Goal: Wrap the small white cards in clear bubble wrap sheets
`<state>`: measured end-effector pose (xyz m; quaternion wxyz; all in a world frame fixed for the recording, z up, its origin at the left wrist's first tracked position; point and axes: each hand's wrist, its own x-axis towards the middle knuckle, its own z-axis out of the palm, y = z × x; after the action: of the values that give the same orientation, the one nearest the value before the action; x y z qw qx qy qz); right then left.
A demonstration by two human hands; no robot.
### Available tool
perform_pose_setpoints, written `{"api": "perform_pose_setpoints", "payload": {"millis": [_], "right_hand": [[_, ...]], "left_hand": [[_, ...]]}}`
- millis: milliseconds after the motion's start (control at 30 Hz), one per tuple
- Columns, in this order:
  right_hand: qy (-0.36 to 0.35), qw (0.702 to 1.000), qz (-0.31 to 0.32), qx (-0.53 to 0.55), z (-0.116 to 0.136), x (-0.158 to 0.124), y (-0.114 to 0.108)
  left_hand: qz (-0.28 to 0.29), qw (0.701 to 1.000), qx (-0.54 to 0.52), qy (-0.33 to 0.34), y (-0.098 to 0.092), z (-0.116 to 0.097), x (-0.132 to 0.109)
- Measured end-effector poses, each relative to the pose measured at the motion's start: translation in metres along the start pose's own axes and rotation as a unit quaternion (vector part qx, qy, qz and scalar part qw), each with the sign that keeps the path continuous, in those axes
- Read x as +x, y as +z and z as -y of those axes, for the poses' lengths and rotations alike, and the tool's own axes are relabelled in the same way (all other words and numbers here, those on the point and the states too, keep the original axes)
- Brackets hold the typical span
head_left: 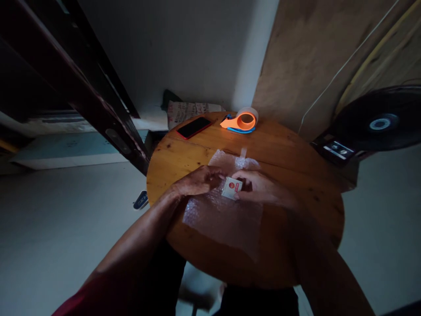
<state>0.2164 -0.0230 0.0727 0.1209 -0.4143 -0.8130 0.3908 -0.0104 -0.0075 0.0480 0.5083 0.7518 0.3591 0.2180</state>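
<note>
A small white box (232, 188) with a round red-orange mark and a red label is held over a sheet of bubble wrap (226, 221). My right hand (255, 184) grips the box from its right side, thumb and fingers around its edges. Just left of the box is my left hand (202, 179), its fingers curled inward close to the box's edge; whether they pinch anything is too dark to make out. The bubble wrap lies spread under both hands, and a strip of clear tape (243, 152) shows at its far edge.
The round wooden table (286, 140) carries an orange and blue tape dispenser (241, 121) and a red-edged phone (194, 127) at its far side. A printed sack (184, 110) stands behind. At the right is a dark fan (378, 120); a dark door frame (108, 109) rises at the left.
</note>
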Motion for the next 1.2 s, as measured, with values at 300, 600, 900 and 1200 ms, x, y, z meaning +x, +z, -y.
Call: {"api": "perform_pose_setpoints", "payload": {"millis": [300,600,900,1200], "right_hand": [[0.003,1.0,-0.005,0.01,0.001,0.001,0.006],[-0.008,1.0,0.022,-0.019,0.004,-0.002,0.001],[-0.018,0.999,0.03,-0.033,0.001,-0.001,0.001],[-0.001,0.996,0.004,-0.093,0.006,-0.004,0.001]], "left_hand": [[-0.007,0.997,0.07,0.012,0.001,-0.002,0.0],[-0.002,0.998,0.061,0.002,0.002,-0.009,-0.002],[-0.037,0.999,0.036,-0.016,-0.001,-0.008,-0.007],[-0.005,0.944,0.318,0.09,0.015,-0.021,-0.093]]}}
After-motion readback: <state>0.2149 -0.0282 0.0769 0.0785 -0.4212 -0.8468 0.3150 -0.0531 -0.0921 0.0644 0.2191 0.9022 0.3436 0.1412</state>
